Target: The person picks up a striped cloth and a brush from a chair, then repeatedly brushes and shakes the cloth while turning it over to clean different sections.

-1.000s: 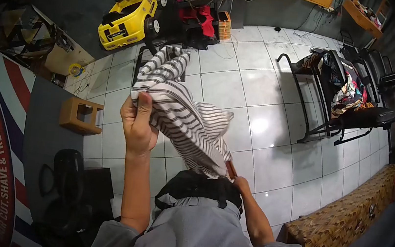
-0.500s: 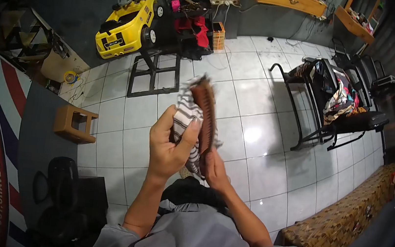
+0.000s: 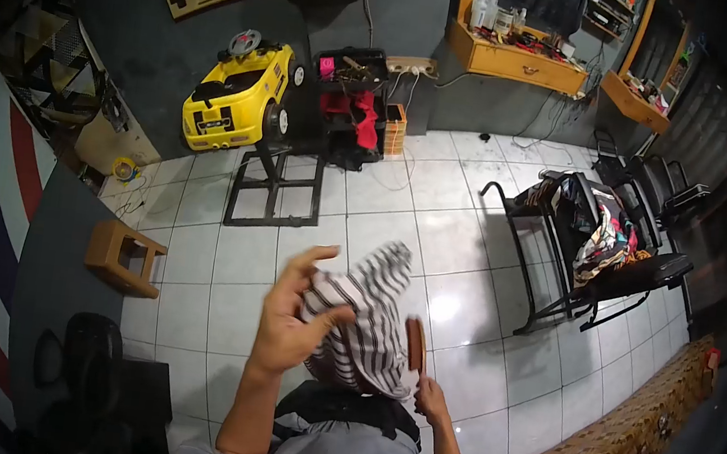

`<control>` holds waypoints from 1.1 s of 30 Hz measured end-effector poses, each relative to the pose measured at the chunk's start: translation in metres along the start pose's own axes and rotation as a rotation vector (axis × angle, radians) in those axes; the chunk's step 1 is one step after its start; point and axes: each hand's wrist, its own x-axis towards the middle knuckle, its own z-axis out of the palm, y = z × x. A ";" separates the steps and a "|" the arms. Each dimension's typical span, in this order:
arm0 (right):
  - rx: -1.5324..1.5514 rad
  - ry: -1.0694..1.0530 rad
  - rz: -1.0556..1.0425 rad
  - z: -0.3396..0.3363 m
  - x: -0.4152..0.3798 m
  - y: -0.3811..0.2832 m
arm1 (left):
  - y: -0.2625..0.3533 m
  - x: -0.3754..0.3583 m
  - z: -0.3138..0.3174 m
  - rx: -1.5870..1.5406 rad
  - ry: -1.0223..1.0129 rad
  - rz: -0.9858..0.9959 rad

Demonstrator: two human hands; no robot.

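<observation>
Head view: your right hand (image 3: 430,400) grips the brush (image 3: 416,350) low, likely freeing its bristles; whether your left hand (image 3: 289,325) grips the striped cloth (image 3: 370,319) is unclear.

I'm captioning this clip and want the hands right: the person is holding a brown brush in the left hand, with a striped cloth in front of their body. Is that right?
Not quite: the brown brush is in the right hand, not the left hand, as the head view shows. The striped cloth is in front of their body, as you say.
</observation>
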 end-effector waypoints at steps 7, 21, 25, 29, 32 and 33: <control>0.284 -0.467 -0.558 0.036 -0.077 -0.153 | 0.006 0.009 0.000 0.249 -0.234 0.123; -1.048 0.079 -0.258 -0.002 0.050 0.077 | 0.018 0.036 -0.048 0.445 0.067 0.506; 0.097 -0.234 -0.123 0.037 -0.019 -0.107 | -0.008 0.040 -0.048 0.106 -0.225 -0.052; 0.301 -0.725 -0.383 0.055 -0.052 -0.177 | -0.016 0.043 -0.045 -0.040 -0.223 0.033; 0.058 -0.723 -0.323 0.079 -0.047 -0.171 | -0.012 0.050 -0.058 0.070 -0.180 0.299; 0.003 -0.696 -0.234 0.086 -0.037 -0.156 | -0.009 0.052 -0.062 0.063 -0.173 0.300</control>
